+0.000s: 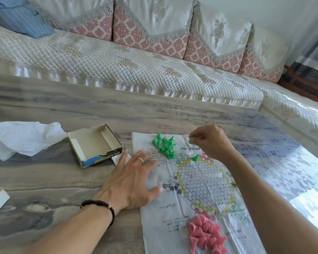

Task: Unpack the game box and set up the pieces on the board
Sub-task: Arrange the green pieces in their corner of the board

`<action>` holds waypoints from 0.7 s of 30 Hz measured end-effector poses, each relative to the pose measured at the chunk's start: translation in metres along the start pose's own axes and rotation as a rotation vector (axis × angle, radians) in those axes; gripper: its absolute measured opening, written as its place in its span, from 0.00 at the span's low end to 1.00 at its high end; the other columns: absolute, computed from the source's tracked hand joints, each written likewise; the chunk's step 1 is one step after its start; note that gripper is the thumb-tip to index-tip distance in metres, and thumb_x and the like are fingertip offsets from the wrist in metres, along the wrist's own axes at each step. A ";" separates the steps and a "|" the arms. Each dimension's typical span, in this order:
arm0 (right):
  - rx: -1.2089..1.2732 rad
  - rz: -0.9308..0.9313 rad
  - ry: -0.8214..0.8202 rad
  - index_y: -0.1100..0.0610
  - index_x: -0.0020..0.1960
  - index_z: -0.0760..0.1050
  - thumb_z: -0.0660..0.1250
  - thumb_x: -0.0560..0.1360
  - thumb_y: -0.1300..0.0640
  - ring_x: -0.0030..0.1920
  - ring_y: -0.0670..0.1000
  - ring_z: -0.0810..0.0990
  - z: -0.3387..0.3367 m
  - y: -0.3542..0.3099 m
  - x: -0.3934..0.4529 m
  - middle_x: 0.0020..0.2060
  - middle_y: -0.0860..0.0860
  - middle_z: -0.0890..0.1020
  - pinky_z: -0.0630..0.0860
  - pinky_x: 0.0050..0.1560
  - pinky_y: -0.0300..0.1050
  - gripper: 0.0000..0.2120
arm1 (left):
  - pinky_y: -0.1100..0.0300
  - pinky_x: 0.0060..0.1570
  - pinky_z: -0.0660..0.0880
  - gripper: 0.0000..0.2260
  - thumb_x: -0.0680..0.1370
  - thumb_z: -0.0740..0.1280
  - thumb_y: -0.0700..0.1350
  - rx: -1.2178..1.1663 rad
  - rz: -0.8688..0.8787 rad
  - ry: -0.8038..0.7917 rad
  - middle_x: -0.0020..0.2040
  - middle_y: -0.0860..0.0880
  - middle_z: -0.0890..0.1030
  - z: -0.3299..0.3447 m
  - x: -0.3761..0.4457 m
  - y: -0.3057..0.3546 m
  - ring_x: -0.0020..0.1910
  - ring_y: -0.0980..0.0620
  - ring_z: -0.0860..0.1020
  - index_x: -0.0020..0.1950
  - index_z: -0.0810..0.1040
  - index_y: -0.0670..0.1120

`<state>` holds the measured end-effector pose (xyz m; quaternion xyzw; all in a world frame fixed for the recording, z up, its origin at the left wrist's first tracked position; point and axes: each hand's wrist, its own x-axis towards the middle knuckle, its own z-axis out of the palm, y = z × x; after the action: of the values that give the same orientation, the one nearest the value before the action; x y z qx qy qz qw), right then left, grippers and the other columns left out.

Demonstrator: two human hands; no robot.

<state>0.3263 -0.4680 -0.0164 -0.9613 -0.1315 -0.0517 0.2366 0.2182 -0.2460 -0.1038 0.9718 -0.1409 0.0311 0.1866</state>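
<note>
1. Game board point(196, 182): a thin, creased plastic sheet printed with a honeycomb of small circles, lying flat on the grey wood-grain table point(62, 110) straight in front of the person.
2. Right hand point(208, 142) hovers over the far end of the sheet, fingertips pinching one green piece point(190, 142); a lone green cone point(195, 158) already stands at the tip of the pattern.
3. Left hand point(130, 178) lies spread and flat on the sheet's left edge, fingers straight, pinning it.
4. To do this well, I'd say: keep that palm down so the flimsy sheet can't creep, and set each cone wide base down, squarely in its circle.
5. Green heap point(165, 145) sits jumbled just left of the pinching hand; a pink heap point(206, 235) of the same small hollow cones waits at the near end.
6. Emptied cardboard box point(94, 143), flaps up, rests just left of the sheet, with crumpled white paper point(20, 139) beyond.
</note>
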 end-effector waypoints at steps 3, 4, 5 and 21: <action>-0.033 0.001 0.000 0.52 0.43 0.83 0.72 0.73 0.58 0.35 0.45 0.82 -0.005 0.006 -0.005 0.35 0.45 0.84 0.77 0.35 0.33 0.03 | 0.47 0.75 0.36 0.35 0.73 0.57 0.68 -0.002 0.000 -0.003 0.79 0.54 0.54 0.001 0.000 0.000 0.77 0.57 0.43 0.77 0.56 0.56; -0.050 0.012 -0.012 0.51 0.42 0.83 0.72 0.73 0.58 0.34 0.46 0.82 -0.006 0.009 -0.006 0.35 0.44 0.84 0.80 0.35 0.37 0.04 | 0.47 0.75 0.36 0.35 0.73 0.57 0.68 -0.004 0.000 -0.003 0.79 0.54 0.54 0.001 0.000 0.000 0.77 0.57 0.43 0.77 0.56 0.56; -0.068 0.025 -0.029 0.49 0.42 0.83 0.71 0.73 0.58 0.34 0.46 0.83 -0.006 0.012 -0.007 0.35 0.43 0.84 0.81 0.37 0.41 0.04 | 0.47 0.75 0.36 0.35 0.73 0.57 0.68 -0.004 -0.001 -0.003 0.79 0.54 0.54 0.001 0.000 0.000 0.77 0.57 0.43 0.77 0.56 0.56; -0.516 -0.200 -0.224 0.51 0.55 0.80 0.67 0.77 0.55 0.49 0.46 0.76 0.002 0.012 -0.024 0.55 0.46 0.75 0.76 0.51 0.42 0.08 | 0.48 0.75 0.38 0.35 0.72 0.56 0.69 0.004 0.006 0.011 0.78 0.55 0.56 0.001 0.001 0.000 0.77 0.57 0.46 0.76 0.58 0.56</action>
<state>0.3065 -0.4827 -0.0272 -0.9716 -0.2334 -0.0001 -0.0380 0.2195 -0.2472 -0.1045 0.9715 -0.1428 0.0376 0.1852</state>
